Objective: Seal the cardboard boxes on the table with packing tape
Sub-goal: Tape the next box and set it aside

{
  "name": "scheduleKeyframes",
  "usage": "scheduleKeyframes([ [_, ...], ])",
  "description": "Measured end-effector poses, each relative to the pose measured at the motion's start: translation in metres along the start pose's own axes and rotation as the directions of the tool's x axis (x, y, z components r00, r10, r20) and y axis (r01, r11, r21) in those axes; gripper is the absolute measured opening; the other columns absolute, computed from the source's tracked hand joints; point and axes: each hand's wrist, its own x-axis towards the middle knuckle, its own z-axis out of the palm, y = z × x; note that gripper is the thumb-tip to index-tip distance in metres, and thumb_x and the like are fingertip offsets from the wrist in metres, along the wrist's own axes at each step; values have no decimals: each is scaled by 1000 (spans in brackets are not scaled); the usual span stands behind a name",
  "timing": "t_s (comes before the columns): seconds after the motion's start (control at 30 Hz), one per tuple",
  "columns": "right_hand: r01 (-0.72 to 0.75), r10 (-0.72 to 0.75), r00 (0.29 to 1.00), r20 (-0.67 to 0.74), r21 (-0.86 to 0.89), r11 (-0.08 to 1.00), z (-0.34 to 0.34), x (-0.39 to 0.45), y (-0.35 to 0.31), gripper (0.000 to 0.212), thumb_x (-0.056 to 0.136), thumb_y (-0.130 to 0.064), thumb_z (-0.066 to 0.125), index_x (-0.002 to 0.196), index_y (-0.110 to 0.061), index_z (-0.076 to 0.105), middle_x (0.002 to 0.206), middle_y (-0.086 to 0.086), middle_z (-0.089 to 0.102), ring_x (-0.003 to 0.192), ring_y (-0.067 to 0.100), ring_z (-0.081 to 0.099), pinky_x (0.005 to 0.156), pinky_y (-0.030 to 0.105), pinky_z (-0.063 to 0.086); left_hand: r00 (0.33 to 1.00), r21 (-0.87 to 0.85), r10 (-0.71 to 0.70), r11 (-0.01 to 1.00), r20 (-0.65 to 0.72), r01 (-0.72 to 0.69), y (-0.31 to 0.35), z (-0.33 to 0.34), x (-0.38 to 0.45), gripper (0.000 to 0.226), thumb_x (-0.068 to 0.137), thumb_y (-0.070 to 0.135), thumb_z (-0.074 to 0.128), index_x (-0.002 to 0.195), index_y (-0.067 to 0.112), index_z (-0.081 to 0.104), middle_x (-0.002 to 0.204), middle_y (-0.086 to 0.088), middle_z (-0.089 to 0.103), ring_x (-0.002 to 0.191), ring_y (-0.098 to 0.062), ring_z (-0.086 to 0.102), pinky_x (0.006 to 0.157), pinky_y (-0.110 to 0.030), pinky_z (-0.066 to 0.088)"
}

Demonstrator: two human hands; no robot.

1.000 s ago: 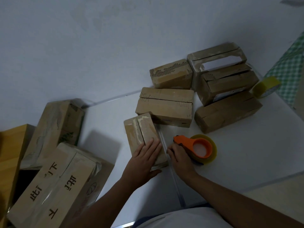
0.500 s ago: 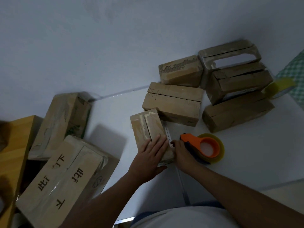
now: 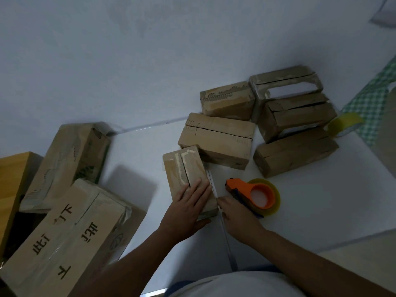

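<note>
While flat on a small cardboard box (image 3: pixel 186 174) at the white worktop (image 3: pixel 321 206) front, left hand (image 3: pixel 188 207) fingers straight, right hand (image 3: pixel 237 217) grip pinching tape strip (image 3: pixel 214 189) beside orange tape dispenser (image 3: pixel 255 195)

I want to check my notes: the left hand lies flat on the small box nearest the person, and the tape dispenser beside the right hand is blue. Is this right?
Not quite. The head view shows the tape dispenser is orange, not blue. The rest holds: the left hand lies flat on the small box nearest the person, and the dispenser sits beside the right hand.
</note>
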Motion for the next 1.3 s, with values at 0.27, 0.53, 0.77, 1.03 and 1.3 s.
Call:
scheduleKeyframes([
  [0.27,170,-177,984,27,-451,876,-19,0,-8,17,89,-12,48,102,-15,58,99,5,61,87,22,58,68,28,39,1000,4,12,1000,2,-12,-1,-5,0,89,90,68,46,156,14,25,163,-6,22,151,-26,16,118,-49,29],
  [0.53,58,-52,998,37,-188,980,-30,4,1,27,94,-43,57,111,-23,58,110,-7,59,97,7,56,72,21,43,1000,20,19,1000,-9,-19,0,-5,1,89,90,69,44,156,13,24,163,-7,23,151,-26,18,117,-49,30],
  [0.77,70,-44,996,75,-386,920,-27,16,-5,28,94,-45,52,110,-22,55,110,-4,58,98,13,57,71,26,46,998,-6,26,1000,60,-25,-3,-7,1,91,91,72,40,158,15,17,165,-5,15,152,-25,8,118,-50,26],
  [1.03,157,-186,981,-55,-337,928,-29,13,-19,47,94,-47,52,132,-20,48,132,-4,47,113,14,49,83,18,42,776,-747,-611,588,-157,311,-16,-39,-25,43,104,49,39,145,35,42,156,16,32,145,-2,26,113,-29,26],
  [1.3,342,-284,939,191,-491,801,9,42,-45,72,95,-64,32,153,-24,16,163,-2,1,150,24,-6,121,46,2,332,-559,-478,-801,813,216,17,-11,-84,57,104,47,36,133,1,54,133,-15,60,117,-28,59,105,-41,42],
])
